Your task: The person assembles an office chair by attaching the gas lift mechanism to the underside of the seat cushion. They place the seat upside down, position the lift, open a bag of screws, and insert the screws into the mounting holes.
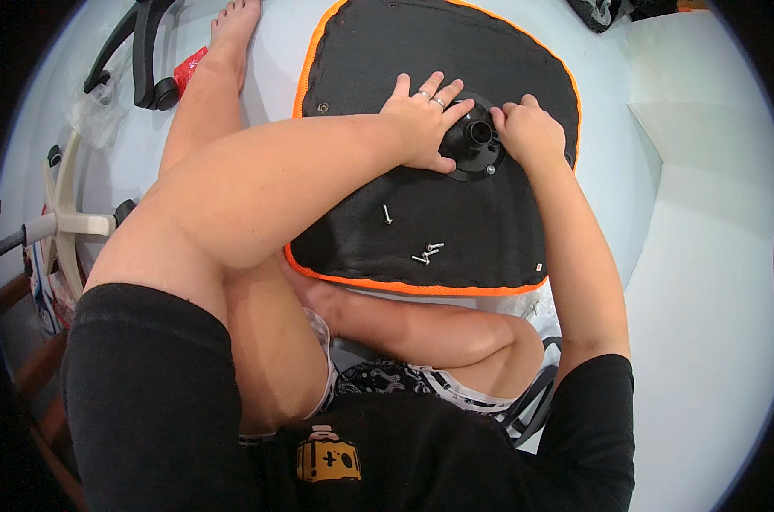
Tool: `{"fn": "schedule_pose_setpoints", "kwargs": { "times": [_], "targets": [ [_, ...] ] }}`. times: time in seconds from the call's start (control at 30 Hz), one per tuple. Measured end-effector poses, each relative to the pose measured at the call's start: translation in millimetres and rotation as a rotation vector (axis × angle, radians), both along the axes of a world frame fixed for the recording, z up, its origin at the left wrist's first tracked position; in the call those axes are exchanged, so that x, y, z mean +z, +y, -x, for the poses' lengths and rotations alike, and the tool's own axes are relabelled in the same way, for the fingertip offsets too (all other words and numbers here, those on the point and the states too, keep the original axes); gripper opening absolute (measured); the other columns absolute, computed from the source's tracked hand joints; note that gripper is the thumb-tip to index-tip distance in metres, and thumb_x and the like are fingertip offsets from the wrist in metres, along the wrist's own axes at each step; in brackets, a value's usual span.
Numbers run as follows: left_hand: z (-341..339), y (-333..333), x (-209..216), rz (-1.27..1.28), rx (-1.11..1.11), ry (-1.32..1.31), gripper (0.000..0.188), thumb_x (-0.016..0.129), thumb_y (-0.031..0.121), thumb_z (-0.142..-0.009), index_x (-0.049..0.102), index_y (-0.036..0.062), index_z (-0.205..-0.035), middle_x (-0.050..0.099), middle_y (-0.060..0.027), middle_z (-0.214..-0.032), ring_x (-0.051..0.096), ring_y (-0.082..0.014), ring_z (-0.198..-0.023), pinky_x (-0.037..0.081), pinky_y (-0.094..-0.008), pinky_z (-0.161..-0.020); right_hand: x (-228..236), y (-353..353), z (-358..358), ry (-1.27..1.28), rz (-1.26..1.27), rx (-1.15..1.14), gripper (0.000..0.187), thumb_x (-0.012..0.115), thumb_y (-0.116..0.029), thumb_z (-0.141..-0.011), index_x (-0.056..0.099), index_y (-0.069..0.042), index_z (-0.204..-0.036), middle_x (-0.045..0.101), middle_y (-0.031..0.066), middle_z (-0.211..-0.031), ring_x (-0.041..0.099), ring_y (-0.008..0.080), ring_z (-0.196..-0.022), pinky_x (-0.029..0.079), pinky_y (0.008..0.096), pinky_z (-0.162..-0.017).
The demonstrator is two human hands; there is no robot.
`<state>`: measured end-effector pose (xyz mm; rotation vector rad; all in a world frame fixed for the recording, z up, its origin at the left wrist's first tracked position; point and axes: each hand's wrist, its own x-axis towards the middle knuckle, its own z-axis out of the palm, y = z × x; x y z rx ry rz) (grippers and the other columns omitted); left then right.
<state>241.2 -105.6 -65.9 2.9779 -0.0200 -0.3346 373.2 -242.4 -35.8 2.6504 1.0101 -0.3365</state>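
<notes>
A black padded chair seat (344, 230) with orange edging lies underside up in front of me. On it rests a round black mounting plate (468, 173) with a raised hollow socket in its middle. My left hand (421, 124) presses on the plate's left side, fingers spread, with rings on two of them. At the plate's right edge my right hand (532, 132) is closed, thumb and fingers curled together; what they pinch is hidden. One bolt head (490, 170) shows at the plate's near edge. A loose bolt (387, 215) and several more bolts (427, 254) lie on the seat nearer me.
A black chair armrest or frame part (144, 51) and a red packet (189, 68) lie at the far left. Below them is a white chair base (71, 222) with casters. Crumpled clear plastic (97, 115) lies between. A white wall or panel (703, 299) runs along the right.
</notes>
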Motion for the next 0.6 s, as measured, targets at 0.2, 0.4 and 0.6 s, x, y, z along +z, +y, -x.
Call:
{"fn": "schedule_pose_setpoints", "kwargs": {
  "times": [0.2, 0.4, 0.6],
  "targets": [
    [-1.7, -0.9, -0.2, -0.023, -0.008, 0.013, 0.094, 0.059, 0.065, -0.078, 0.024, 0.0192, -0.152, 0.019, -0.0105, -0.158, 0.018, -0.0310, -0.146, 0.022, -0.0606, -0.107, -13.1, -2.6, 0.6, -0.006, -0.073, -0.009, 0.035, 0.045, -0.037, -0.097, 0.068, -0.013, -0.107, 0.060, 0.0147, -0.111, 0.065, 0.0343, -0.098, 0.053, 0.0458, -0.082],
    [1.0, 8.1, -4.1, 0.032, -0.035, -0.113, 0.096, 0.066, 0.064, -0.073, 0.028, 0.0183, -0.149, 0.024, -0.0125, -0.156, 0.025, -0.0333, -0.143, 0.028, -0.0617, -0.103, -16.5, 0.9, 2.7, -0.013, -0.102, -0.063, 0.039, 0.045, -0.039, -0.097, 0.071, -0.010, -0.100, 0.063, 0.0166, -0.107, 0.066, 0.0347, -0.092, 0.054, 0.0455, -0.080],
    [-13.6, 31.1, -14.4, 0.405, 0.140, -0.399, 0.055, 0.066, 0.042, -0.084, 0.051, 0.0142, -0.128, 0.055, -0.0121, -0.123, 0.051, -0.0352, -0.116, 0.042, -0.0484, -0.094, -18.2, -8.3, 6.9, -0.072, -0.096, 0.037, 0.029, 0.049, -0.033, -0.094, 0.060, -0.008, -0.105, 0.057, 0.0156, -0.101, 0.066, 0.0345, -0.088, 0.055, 0.0466, -0.073]
  ]
}}
